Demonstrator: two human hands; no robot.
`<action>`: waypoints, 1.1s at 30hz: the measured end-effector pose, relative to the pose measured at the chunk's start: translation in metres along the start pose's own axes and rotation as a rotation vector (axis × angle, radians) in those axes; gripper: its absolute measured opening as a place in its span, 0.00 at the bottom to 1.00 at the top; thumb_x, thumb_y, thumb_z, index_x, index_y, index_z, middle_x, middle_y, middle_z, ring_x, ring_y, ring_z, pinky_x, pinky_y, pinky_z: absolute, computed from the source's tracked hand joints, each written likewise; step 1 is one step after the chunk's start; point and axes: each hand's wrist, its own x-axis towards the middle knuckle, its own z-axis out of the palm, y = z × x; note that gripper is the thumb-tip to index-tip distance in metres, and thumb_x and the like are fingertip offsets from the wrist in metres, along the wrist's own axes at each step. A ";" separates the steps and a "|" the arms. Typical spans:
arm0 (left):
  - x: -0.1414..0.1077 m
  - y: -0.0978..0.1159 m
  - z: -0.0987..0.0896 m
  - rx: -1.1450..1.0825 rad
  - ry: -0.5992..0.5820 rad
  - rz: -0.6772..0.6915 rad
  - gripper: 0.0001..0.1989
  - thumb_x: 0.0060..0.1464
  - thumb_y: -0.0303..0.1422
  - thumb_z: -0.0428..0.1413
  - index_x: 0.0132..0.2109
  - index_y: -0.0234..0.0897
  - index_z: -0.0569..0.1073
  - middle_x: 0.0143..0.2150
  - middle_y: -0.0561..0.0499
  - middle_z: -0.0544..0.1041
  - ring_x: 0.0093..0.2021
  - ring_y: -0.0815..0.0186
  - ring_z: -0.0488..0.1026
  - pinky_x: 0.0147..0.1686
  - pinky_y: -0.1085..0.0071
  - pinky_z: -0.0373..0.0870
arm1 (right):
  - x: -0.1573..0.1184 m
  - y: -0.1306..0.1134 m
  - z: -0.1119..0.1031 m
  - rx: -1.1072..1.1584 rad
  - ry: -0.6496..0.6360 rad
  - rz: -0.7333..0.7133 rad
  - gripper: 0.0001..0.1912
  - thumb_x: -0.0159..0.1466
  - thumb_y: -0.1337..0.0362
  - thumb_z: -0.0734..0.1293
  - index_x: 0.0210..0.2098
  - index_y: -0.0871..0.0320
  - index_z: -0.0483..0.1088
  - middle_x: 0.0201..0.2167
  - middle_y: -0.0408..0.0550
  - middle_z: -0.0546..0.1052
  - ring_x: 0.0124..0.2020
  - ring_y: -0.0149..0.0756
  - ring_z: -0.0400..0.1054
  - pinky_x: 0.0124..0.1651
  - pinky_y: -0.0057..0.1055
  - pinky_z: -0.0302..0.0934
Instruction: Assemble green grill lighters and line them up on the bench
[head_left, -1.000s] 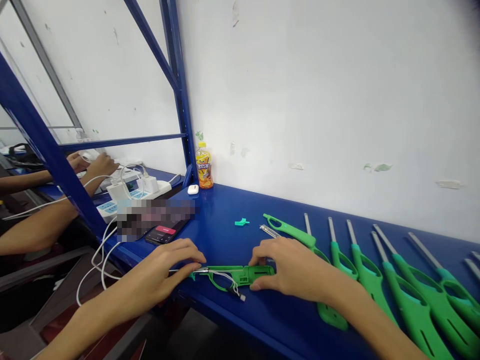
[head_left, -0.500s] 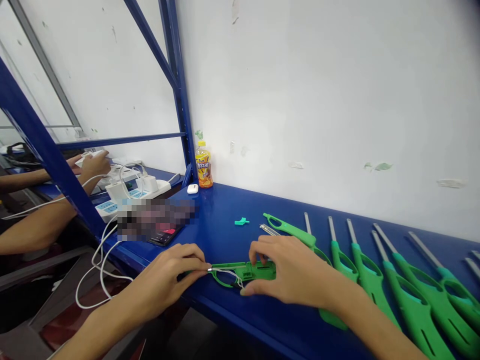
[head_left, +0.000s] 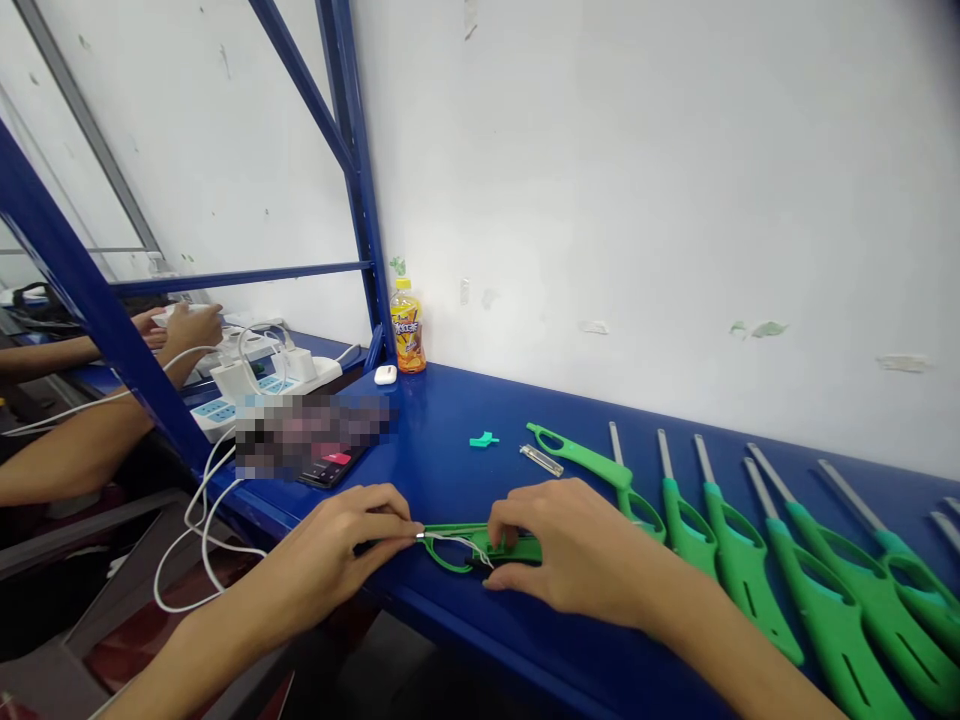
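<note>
Just above the table's front edge lies an opened green lighter housing point(head_left: 527, 550), its inside facing up, with a looped trigger guard. My left hand point(head_left: 371, 530) pinches its left end, where a short bit of metal point(head_left: 421, 536) shows at the fingertips. Thin white wires point(head_left: 466, 543) run along the housing to a small black part. My right hand point(head_left: 559, 540) curls over the handle end, fingers and thumb at the wires and housing; its palm hides much of the handle. Behind it lie a loose green half shell point(head_left: 585, 459), a clear-and-metal lighter insert point(head_left: 541, 460) and a turquoise trigger point(head_left: 484, 440).
Several green long-nosed lighters point(head_left: 742, 560) lie in a row at right. At left are a phone point(head_left: 330, 470), a white power strip point(head_left: 322, 378) with cables, an earbud case point(head_left: 385, 375) and a drink bottle point(head_left: 407, 330). Another person's hands point(head_left: 191, 325) work beyond the blue frame point(head_left: 360, 180).
My right hand has shifted slightly left along the housing, its fingers now lower over the wires. The insert behind it shows more fully. My left hand keeps its pinch.
</note>
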 end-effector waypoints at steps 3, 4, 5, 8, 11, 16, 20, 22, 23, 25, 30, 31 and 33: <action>0.000 0.000 0.000 -0.018 0.005 0.000 0.13 0.70 0.29 0.54 0.50 0.47 0.83 0.46 0.52 0.78 0.42 0.68 0.77 0.41 0.74 0.68 | 0.000 0.001 0.002 -0.026 -0.004 -0.005 0.07 0.66 0.55 0.73 0.37 0.51 0.79 0.33 0.41 0.83 0.33 0.38 0.75 0.34 0.31 0.53; 0.000 0.000 0.000 -0.021 0.005 0.000 0.13 0.70 0.29 0.54 0.50 0.47 0.83 0.46 0.52 0.78 0.41 0.68 0.76 0.40 0.74 0.68 | 0.001 0.001 0.002 -0.039 -0.004 -0.008 0.06 0.67 0.57 0.72 0.37 0.51 0.80 0.32 0.41 0.84 0.33 0.38 0.75 0.34 0.31 0.53; -0.001 -0.001 0.000 -0.022 0.006 0.000 0.13 0.70 0.29 0.54 0.50 0.47 0.83 0.46 0.52 0.78 0.41 0.68 0.76 0.40 0.74 0.68 | 0.002 0.001 0.003 -0.051 -0.003 -0.011 0.06 0.68 0.58 0.71 0.37 0.50 0.81 0.32 0.41 0.84 0.33 0.38 0.75 0.34 0.31 0.53; -0.001 -0.001 0.000 -0.023 0.000 0.000 0.13 0.70 0.28 0.54 0.51 0.48 0.82 0.46 0.52 0.78 0.41 0.68 0.76 0.40 0.75 0.68 | 0.005 0.004 0.004 -0.071 -0.013 -0.020 0.06 0.69 0.58 0.71 0.38 0.49 0.82 0.32 0.40 0.85 0.33 0.39 0.77 0.34 0.31 0.53; 0.000 0.000 0.000 -0.031 -0.002 -0.007 0.14 0.70 0.28 0.54 0.52 0.49 0.82 0.46 0.53 0.78 0.41 0.69 0.77 0.39 0.75 0.68 | 0.007 0.008 0.005 -0.066 -0.006 -0.037 0.07 0.70 0.59 0.71 0.37 0.50 0.81 0.33 0.39 0.85 0.35 0.39 0.78 0.34 0.31 0.54; 0.001 0.000 0.000 -0.034 -0.003 -0.003 0.14 0.70 0.29 0.54 0.53 0.49 0.82 0.45 0.53 0.78 0.40 0.69 0.77 0.39 0.75 0.68 | 0.007 0.010 0.002 -0.098 0.035 -0.065 0.07 0.71 0.60 0.70 0.37 0.52 0.79 0.35 0.39 0.85 0.36 0.37 0.78 0.34 0.31 0.53; 0.000 -0.001 0.000 -0.032 0.003 0.003 0.14 0.70 0.29 0.55 0.52 0.49 0.83 0.46 0.53 0.78 0.40 0.69 0.77 0.38 0.76 0.68 | 0.007 0.008 -0.003 -0.086 0.042 -0.046 0.06 0.72 0.61 0.70 0.38 0.51 0.79 0.35 0.38 0.84 0.36 0.36 0.77 0.35 0.31 0.54; 0.000 -0.001 0.001 -0.029 0.003 0.012 0.14 0.70 0.28 0.54 0.52 0.49 0.82 0.45 0.53 0.78 0.41 0.69 0.77 0.38 0.76 0.68 | 0.006 0.008 -0.004 -0.074 0.037 -0.030 0.05 0.71 0.61 0.71 0.38 0.51 0.80 0.35 0.38 0.85 0.36 0.36 0.77 0.35 0.31 0.54; 0.000 -0.001 0.001 -0.028 0.002 0.017 0.14 0.70 0.28 0.54 0.53 0.49 0.82 0.45 0.53 0.78 0.41 0.69 0.77 0.38 0.76 0.68 | 0.006 0.008 -0.003 -0.071 0.032 -0.024 0.04 0.70 0.61 0.72 0.38 0.50 0.80 0.35 0.38 0.85 0.37 0.36 0.78 0.35 0.31 0.54; 0.000 -0.001 0.001 -0.026 0.004 0.023 0.14 0.70 0.29 0.54 0.53 0.50 0.82 0.45 0.53 0.78 0.41 0.69 0.77 0.39 0.76 0.69 | 0.007 0.009 -0.001 -0.069 0.029 -0.010 0.03 0.68 0.61 0.73 0.38 0.50 0.81 0.35 0.38 0.85 0.36 0.37 0.78 0.35 0.31 0.54; 0.001 -0.002 0.001 -0.009 0.014 0.035 0.14 0.70 0.29 0.55 0.52 0.49 0.83 0.45 0.53 0.78 0.42 0.68 0.78 0.41 0.75 0.70 | 0.006 0.011 0.003 -0.046 0.047 0.007 0.03 0.67 0.62 0.74 0.41 0.47 0.81 0.33 0.38 0.85 0.34 0.37 0.77 0.34 0.31 0.53; 0.002 -0.002 0.000 -0.005 0.013 0.039 0.14 0.70 0.29 0.54 0.52 0.49 0.83 0.45 0.52 0.78 0.42 0.68 0.78 0.41 0.75 0.71 | 0.006 0.010 0.003 -0.041 0.048 0.005 0.03 0.67 0.62 0.74 0.41 0.47 0.81 0.33 0.38 0.85 0.34 0.37 0.77 0.34 0.31 0.53; 0.002 -0.003 0.000 0.001 0.014 0.046 0.14 0.70 0.29 0.54 0.53 0.49 0.82 0.45 0.52 0.79 0.42 0.68 0.78 0.41 0.75 0.71 | 0.005 0.009 0.002 -0.033 0.049 0.006 0.03 0.67 0.62 0.73 0.40 0.48 0.82 0.32 0.38 0.85 0.34 0.37 0.77 0.34 0.31 0.54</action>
